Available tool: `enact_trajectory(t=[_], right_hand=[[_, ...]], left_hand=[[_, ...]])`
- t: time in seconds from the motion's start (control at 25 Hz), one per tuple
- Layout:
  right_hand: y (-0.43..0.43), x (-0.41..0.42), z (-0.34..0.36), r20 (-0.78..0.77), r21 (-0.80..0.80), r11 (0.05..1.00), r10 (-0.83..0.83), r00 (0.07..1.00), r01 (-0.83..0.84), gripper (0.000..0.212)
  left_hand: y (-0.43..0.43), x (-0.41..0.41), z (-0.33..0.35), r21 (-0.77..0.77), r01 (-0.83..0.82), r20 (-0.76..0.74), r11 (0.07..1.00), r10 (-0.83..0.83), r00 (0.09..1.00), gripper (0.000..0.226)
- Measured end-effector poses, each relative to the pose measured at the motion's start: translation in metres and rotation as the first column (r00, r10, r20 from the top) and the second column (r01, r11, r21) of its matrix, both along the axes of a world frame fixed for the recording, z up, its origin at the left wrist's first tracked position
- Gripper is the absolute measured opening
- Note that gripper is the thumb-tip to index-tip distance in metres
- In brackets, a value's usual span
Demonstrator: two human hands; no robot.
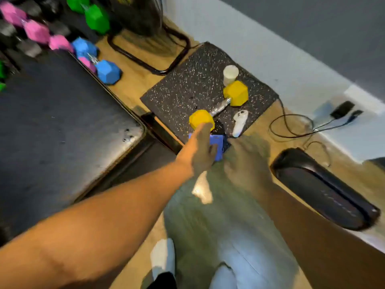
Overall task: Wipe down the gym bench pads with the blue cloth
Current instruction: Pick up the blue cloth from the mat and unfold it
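- While both arms reach forward, the left hand (201, 150) lies on the blue cloth (217, 147); whether its fingers clamp it is unclear.
- Blurred right hand (246, 158) hovers beside, fingers spread.
- Beyond, a yellow dumbbell (218, 108) rests on a speckled mat (187, 88).

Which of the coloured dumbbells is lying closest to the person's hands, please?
The yellow dumbbell on the speckled mat: its near head sits just beyond the left hand. The blue, pink and green ones lie far off by the rack, upper left.

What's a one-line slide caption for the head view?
Both hands reach for the blue cloth on the speckled mat, left hand touching it, beside a yellow dumbbell.
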State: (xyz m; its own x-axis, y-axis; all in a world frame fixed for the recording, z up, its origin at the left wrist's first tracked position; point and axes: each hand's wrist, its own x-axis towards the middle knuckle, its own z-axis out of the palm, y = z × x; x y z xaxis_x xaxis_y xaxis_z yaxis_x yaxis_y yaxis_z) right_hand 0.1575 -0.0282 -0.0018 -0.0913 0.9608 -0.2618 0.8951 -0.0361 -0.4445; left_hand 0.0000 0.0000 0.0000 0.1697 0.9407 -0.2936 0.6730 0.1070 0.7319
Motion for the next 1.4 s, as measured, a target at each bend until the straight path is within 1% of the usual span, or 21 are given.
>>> enact_trajectory(t=[0.04, 0.12, 0.16, 0.28, 0.36, 0.44, 0.52, 0.6, 0.68, 0.76, 0.84, 0.92, 1.0, 1.08, 1.12, 1.16, 1.2, 1.24, 1.28, 1.36, 1.4], right_hand=[[-0.005, -0.002, -0.035, 0.008, -0.031, 0.999, 0.007, 1.000, -0.007, 0.062], [-0.004, -0.003, -0.106, 0.040, -0.131, 0.991, 0.040, 0.998, -0.035, 0.062], [-0.002, -0.004, -0.138, 0.024, -0.219, 0.975, 0.038, 0.999, -0.032, 0.065], [0.028, -0.015, -0.200, -0.097, -0.363, 0.929, -0.108, 0.989, 0.066, 0.051], [0.047, -0.025, -0.221, -0.209, -0.438, 0.898, -0.141, 0.968, 0.037, 0.047], [0.057, -0.031, -0.237, -0.184, -0.440, 0.895, -0.170, 0.968, 0.074, 0.043], [0.064, -0.038, -0.242, -0.111, -0.449, 0.868, -0.291, 0.950, 0.213, 0.011], [0.062, -0.041, -0.235, -0.025, -0.422, 0.863, -0.316, 0.948, 0.277, 0.015], [0.058, -0.040, -0.211, -0.035, -0.373, 0.865, -0.376, 0.926, 0.337, 0.018], [0.052, -0.040, -0.177, -0.155, -0.326, 0.837, -0.506, 0.849, 0.439, 0.019], [0.048, -0.039, -0.124, -0.282, -0.293, 0.799, -0.597, 0.751, 0.525, 0.007], [0.044, -0.038, -0.060, -0.379, -0.229, 0.798, -0.600, 0.704, 0.557, 0.009], [0.040, -0.039, 0.000, -0.461, -0.182, 0.828, -0.548, 0.698, 0.530, 0.018], [0.039, -0.043, 0.064, -0.541, -0.141, 0.905, -0.410, 0.734, 0.402, 0.023], [0.039, -0.047, 0.094, -0.562, -0.114, 0.944, -0.318, 0.763, 0.309, 0.023], [0.042, -0.053, 0.127, -0.574, -0.084, 0.975, -0.215, 0.790, 0.205, 0.024], [0.047, -0.061, 0.159, -0.579, -0.069, 0.992, -0.129, 0.805, 0.109, 0.025], [0.050, -0.071, 0.192, -0.589, -0.071, 0.997, -0.062, 0.806, 0.025, 0.026], [0.052, -0.084, 0.223, -0.601, -0.083, 0.995, -0.004, 0.799, -0.057, 0.026], [0.051, -0.111, 0.272, -0.566, -0.064, 0.974, 0.145, 0.811, -0.219, 0.029], [0.047, -0.124, 0.288, -0.517, -0.032, 0.958, 0.227, 0.825, -0.284, 0.031]], left_hand=[[-0.002, 0.004, -0.041, -0.067, -0.065, -0.036, 0.996, 0.063, 0.997, 0.048], [0.008, 0.006, -0.102, -0.113, -0.040, -0.157, 0.993, 0.022, 0.987, 0.045], [0.013, 0.007, -0.134, -0.198, -0.033, -0.215, 0.980, -0.010, 0.977, 0.046], [0.046, 0.001, -0.211, -0.393, -0.181, -0.335, 0.902, 0.043, 0.941, 0.059], [0.066, -0.011, -0.264, -0.412, -0.241, -0.303, 0.879, 0.117, 0.946, 0.067], [0.074, -0.012, -0.269, -0.469, -0.255, -0.235, 0.845, 0.158, 0.959, 0.061], [0.075, -0.007, -0.244, -0.453, -0.330, -0.295, 0.828, 0.210, 0.932, 0.044], [0.080, -0.002, -0.228, -0.395, -0.445, -0.386, 0.804, 0.294, 0.874, 0.038], [0.078, 0.001, -0.213, -0.387, -0.449, -0.319, 0.805, 0.340, 0.885, 0.027], [0.062, 0.011, -0.173, -0.478, -0.470, -0.103, 0.742, 0.484, 0.869, 0.006], [0.054, 0.022, -0.134, -0.525, -0.536, 0.096, 0.661, 0.672, 0.734, 0.029], [0.049, 0.028, -0.076, -0.611, -0.507, 0.158, 0.608, 0.721, 0.674, 0.034], [0.044, 0.027, -0.027, -0.664, -0.433, 0.244, 0.610, 0.723, 0.646, 0.028], [0.034, 0.018, 0.033, -0.665, -0.332, 0.409, 0.669, 0.698, 0.588, 0.008], [0.030, 0.010, 0.060, -0.633, -0.285, 0.512, 0.720, 0.665, 0.544, 0.011], [0.025, -0.006, 0.096, -0.588, -0.242, 0.605, 0.772, 0.618, 0.502, 0.027], [0.020, -0.027, 0.131, -0.517, -0.219, 0.659, 0.827, 0.548, 0.515, 0.049], [0.016, -0.050, 0.162, -0.445, -0.180, 0.661, 0.877, 0.457, 0.595, 0.067], [0.010, -0.074, 0.193, -0.364, -0.129, 0.643, 0.922, 0.349, 0.681, 0.068], [-0.010, -0.125, 0.244, -0.272, -0.105, 0.527, 0.957, 0.239, 0.815, 0.037], [-0.023, -0.145, 0.264, -0.249, -0.131, 0.498, 0.960, 0.243, 0.832, 0.019]])
